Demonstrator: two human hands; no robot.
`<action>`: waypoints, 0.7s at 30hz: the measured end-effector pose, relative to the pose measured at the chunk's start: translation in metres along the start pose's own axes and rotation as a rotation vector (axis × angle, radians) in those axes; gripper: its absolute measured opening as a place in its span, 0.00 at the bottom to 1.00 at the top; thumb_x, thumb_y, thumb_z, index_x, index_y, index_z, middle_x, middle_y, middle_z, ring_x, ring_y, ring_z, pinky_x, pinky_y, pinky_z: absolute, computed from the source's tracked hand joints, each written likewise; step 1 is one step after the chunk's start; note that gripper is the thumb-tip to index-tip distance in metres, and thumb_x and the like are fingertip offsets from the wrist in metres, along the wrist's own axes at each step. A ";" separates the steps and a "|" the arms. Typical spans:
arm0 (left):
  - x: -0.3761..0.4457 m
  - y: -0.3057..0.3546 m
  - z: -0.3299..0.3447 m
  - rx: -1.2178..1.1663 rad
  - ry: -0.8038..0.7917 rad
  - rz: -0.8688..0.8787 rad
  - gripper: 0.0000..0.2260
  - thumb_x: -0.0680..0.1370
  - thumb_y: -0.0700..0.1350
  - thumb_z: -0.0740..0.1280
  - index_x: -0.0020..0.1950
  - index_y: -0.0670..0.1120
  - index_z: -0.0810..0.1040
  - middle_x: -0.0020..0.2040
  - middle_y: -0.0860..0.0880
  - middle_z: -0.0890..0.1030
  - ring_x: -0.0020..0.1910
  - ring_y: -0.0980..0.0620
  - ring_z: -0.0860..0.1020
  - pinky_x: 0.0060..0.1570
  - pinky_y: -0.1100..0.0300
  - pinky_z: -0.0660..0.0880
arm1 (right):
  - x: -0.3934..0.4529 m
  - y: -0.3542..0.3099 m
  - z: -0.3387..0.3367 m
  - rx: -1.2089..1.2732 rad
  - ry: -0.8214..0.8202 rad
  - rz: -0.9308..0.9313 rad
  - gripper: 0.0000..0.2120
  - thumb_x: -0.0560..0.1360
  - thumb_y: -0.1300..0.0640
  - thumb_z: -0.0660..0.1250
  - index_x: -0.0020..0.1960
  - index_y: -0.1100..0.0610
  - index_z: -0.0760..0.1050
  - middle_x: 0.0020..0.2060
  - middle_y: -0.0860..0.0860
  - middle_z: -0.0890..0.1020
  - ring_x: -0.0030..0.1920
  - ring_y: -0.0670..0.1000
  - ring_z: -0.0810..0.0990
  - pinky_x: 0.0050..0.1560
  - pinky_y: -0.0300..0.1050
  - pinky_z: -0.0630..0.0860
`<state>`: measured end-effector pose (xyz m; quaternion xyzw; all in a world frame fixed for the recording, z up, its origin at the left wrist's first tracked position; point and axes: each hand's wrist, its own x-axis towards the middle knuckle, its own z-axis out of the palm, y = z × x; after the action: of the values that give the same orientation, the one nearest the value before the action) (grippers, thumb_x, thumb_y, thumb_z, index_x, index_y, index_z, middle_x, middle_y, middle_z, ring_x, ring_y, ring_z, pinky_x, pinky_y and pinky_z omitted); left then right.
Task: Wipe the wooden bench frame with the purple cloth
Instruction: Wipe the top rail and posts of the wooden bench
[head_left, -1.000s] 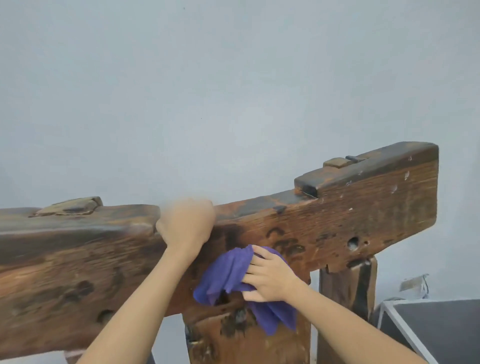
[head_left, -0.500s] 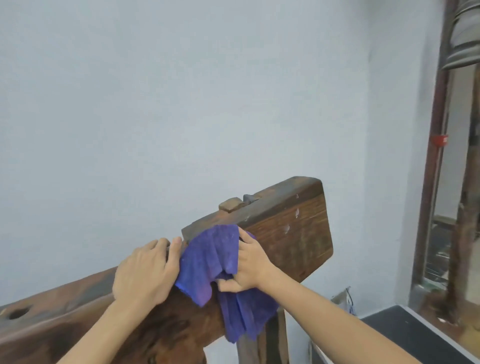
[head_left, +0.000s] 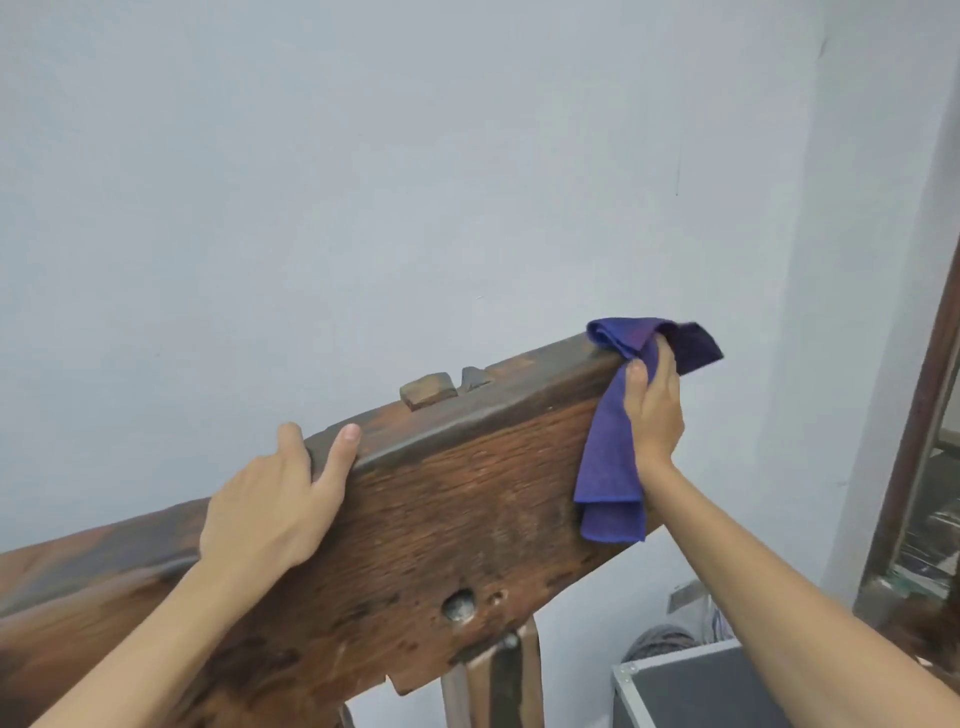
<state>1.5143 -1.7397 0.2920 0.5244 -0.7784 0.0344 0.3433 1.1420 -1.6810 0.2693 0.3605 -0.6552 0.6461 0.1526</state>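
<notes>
This is a plain storage or work room. A bare pale wall (head_left: 363, 182) stands behind a worn old wooden bench (head_left: 467, 519). At near right is a metal-edged grey case (head_left: 691, 691) with cables (head_left: 660, 642) beside it, and at far right a dark wooden frame (head_left: 930, 389).

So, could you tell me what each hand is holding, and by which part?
The right hand grips the cloth near its bunched top. The left hand holds the bench by its top edge.

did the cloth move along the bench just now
Yes: the cloth went right, from left of the peg to the bench end.
</notes>
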 end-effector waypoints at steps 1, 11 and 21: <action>-0.001 0.001 -0.001 0.010 0.005 0.000 0.30 0.74 0.75 0.39 0.41 0.50 0.61 0.31 0.46 0.76 0.32 0.46 0.74 0.34 0.51 0.68 | -0.015 -0.002 0.008 0.003 0.052 0.102 0.31 0.81 0.45 0.52 0.79 0.61 0.62 0.76 0.61 0.69 0.75 0.62 0.68 0.69 0.55 0.67; -0.010 -0.009 -0.010 0.104 -0.121 0.012 0.31 0.77 0.73 0.43 0.50 0.46 0.65 0.43 0.40 0.81 0.49 0.36 0.80 0.44 0.48 0.68 | -0.210 -0.118 0.088 -0.009 0.050 0.294 0.27 0.82 0.53 0.59 0.69 0.76 0.69 0.66 0.74 0.75 0.65 0.74 0.76 0.67 0.65 0.71; -0.105 -0.150 -0.110 0.090 -0.290 0.369 0.32 0.83 0.64 0.44 0.83 0.47 0.55 0.83 0.52 0.57 0.83 0.54 0.51 0.81 0.51 0.48 | -0.370 -0.226 0.153 -0.306 -0.534 -0.386 0.23 0.76 0.49 0.57 0.54 0.64 0.81 0.45 0.63 0.86 0.46 0.65 0.86 0.48 0.58 0.82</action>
<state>1.7177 -1.6783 0.2705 0.3877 -0.8999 0.0553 0.1920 1.5904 -1.7044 0.1713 0.6066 -0.6811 0.3827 0.1473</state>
